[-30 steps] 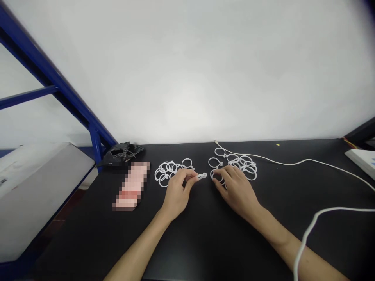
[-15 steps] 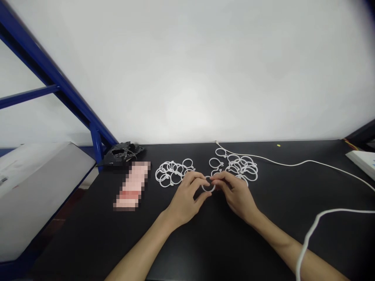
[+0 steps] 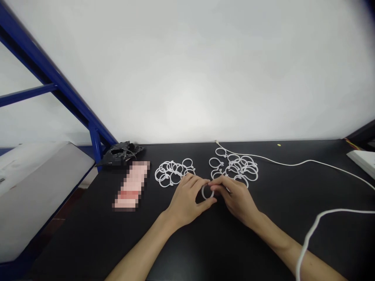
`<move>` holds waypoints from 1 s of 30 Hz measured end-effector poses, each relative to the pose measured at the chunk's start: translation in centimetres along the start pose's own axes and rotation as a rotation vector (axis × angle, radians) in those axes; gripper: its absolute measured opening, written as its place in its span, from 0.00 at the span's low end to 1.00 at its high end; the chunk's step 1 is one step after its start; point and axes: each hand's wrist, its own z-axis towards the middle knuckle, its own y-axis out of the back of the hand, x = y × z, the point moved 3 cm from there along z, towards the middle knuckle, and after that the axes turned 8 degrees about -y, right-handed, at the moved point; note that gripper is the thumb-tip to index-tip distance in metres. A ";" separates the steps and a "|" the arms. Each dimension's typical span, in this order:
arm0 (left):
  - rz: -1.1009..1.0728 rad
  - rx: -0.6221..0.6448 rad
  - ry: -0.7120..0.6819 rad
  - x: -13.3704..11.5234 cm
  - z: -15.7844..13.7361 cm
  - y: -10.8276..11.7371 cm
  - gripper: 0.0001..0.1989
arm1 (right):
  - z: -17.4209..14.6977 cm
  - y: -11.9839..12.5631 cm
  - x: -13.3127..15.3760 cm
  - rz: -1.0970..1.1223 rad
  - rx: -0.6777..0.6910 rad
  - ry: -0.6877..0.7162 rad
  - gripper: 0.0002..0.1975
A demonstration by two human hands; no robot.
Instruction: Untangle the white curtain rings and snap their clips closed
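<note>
A white plastic ring (image 3: 204, 195) stands between my two hands just above the black table. My left hand (image 3: 187, 199) curls round its left and lower side, fingertips on the upper edge and thumb below. My right hand (image 3: 236, 197) pinches the ring's upper right part, and its fingers hide the spot they press on. Beyond my left hand lies a cluster of similar white rings (image 3: 160, 175), some with small clasps showing. Another group of white rings (image 3: 252, 179) lies behind my right hand, partly covered by it.
A thin white cable (image 3: 293, 164) crosses the black table (image 3: 187, 253) at the back right. A thicker white cord (image 3: 311, 230) passes over my right forearm. At the left are a blurred pink item (image 3: 133, 183) and crumpled black plastic (image 3: 123, 152). A blue metal frame (image 3: 52, 74) rises beside them.
The held ring has shifted slightly down and turned a little. My left thumb has moved right beneath it, and my right fingers have closed in on its upper right side.
</note>
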 end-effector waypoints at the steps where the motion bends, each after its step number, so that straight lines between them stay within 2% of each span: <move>1: 0.016 -0.018 -0.008 0.1 0.0 0.1 0.17 | 0.1 0.1 -0.1 -0.035 -0.008 -0.001 0.08; 3: 0.086 -0.088 -0.002 0.7 0.0 0.5 0.18 | 0.4 0.5 -0.5 -0.135 -0.051 0.018 0.11; 6: 0.281 -0.198 0.099 2.0 -0.1 1.5 0.20 | 0.8 1.2 -1.4 -0.360 -0.152 0.065 0.17; 9: 0.466 -0.209 0.232 3.4 -0.4 2.2 0.23 | 1.1 1.5 -2.4 -0.557 -0.180 0.050 0.19; 12: 0.534 -0.188 0.278 4.2 -0.7 2.4 0.27 | 1.1 1.3 -3.0 -0.627 -0.146 0.038 0.16; 16: 0.489 -0.178 0.234 3.7 -0.7 1.9 0.27 | 0.9 0.8 -2.9 -0.618 -0.112 0.043 0.10; 21: 0.374 -0.132 0.140 2.4 -0.2 1.0 0.20 | 0.7 0.2 -2.6 -0.593 -0.049 0.050 0.04; 24: 0.320 -0.070 0.067 1.9 -0.1 0.5 0.16 | 0.7 -0.2 -2.6 -0.592 -0.021 0.088 0.03; 30: 0.252 -0.014 0.008 1.2 -0.1 -0.3 0.15 | 0.7 -0.3 -2.1 -0.540 -0.029 0.157 0.03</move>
